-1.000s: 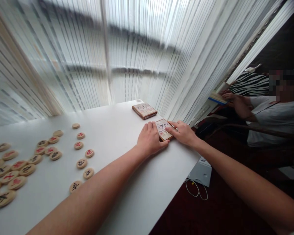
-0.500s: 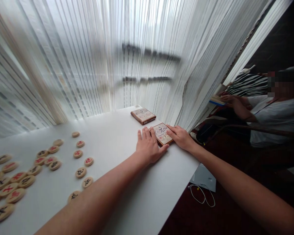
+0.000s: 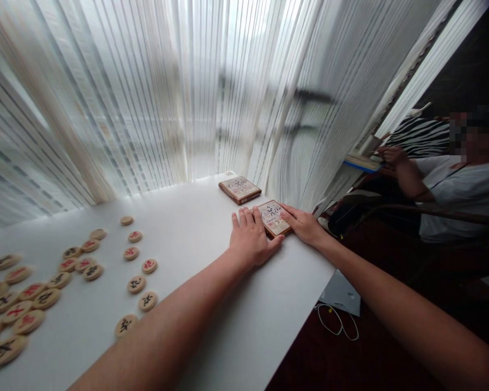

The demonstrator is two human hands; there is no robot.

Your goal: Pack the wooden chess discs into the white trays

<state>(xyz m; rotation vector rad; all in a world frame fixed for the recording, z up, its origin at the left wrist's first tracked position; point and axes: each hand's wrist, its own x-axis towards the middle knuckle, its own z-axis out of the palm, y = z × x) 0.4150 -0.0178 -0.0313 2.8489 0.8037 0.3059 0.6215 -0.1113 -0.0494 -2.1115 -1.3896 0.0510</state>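
Observation:
A flat, brown-edged Chinese chess box [image 3: 273,216] with a printed cream top lies near the right edge of the white table [image 3: 179,217]. My right hand [image 3: 303,224] grips its right side, thumb over the top and the other fingers partly hidden at the edge. On the box's left, my left hand [image 3: 252,236] rests with fingers stretched forward and thumb along the near corner, touching the box. Just behind it sits a second matching box [image 3: 240,189], apart from both hands.
Round wooden chess pieces [image 3: 32,293] with red or black characters spread over the table's left. A striped sheer curtain [image 3: 146,108] hangs behind. Beyond the right edge, a grey device [image 3: 340,290] and white cable [image 3: 330,326] lie low; a seated person [image 3: 460,184] is farther right.
The view has shifted slightly. Both my hands stay at the box with almost no movement. The seated person's hand has risen a little, and the dark shapes behind the curtain look different.

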